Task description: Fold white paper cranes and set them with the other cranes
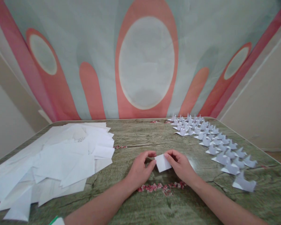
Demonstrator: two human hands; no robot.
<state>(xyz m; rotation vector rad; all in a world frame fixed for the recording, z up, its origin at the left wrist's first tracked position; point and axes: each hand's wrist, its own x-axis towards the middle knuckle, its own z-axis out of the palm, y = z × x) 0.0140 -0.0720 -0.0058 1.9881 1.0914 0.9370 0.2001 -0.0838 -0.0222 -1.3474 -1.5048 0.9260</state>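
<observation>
1. Okay, so the right hand (181, 164), a bit right of centre in the lower half of the frame, has a small white paper (162, 163) pinched at its upper right corner; thumb on top, fingers curled behind.
2. Left hand (139, 168) is just left of that, thumb and index curved with a narrow gap between them, tips right by the paper's left edge; can't tell if they're actually gripping it.
3. The small paper sits between the two hands, tilted, lower middle of the frame; looks four-sided, with a faint line down it.
4. Just below the hands there's a strip of pink flowers (154, 187) on the wood-look tabletop (135, 134).
5. Further out, a big messy pile of white sheets (61, 156) covers the lower left; over on the right, loose rows of folded paper birds (221, 158) run from the table's far edge down toward the lower right.
6. Behind it all, a backdrop (103, 37) with coral arches and pale ovals fills the top.
</observation>
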